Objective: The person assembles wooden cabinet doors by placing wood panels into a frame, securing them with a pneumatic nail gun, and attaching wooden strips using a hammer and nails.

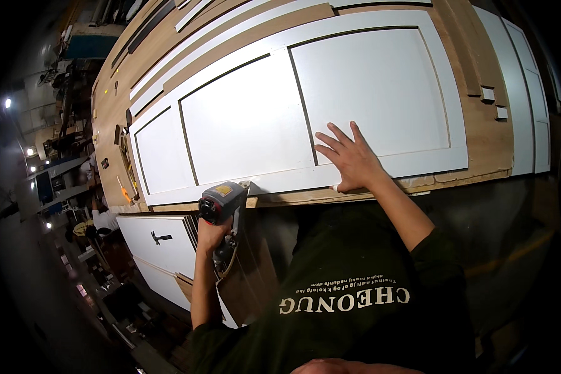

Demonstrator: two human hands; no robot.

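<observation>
At the near edge of the table (455, 177), the nail gun (224, 195) in left fingers (226, 226) should be squared, right fingers (339, 135) wide on the panel (237, 124).

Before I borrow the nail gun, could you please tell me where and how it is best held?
I'd grip the nail gun by its handle, coming from the near left: the left hand wraps around there, below the bulky body, while the nose sits at the near edge of the white panel.
</observation>
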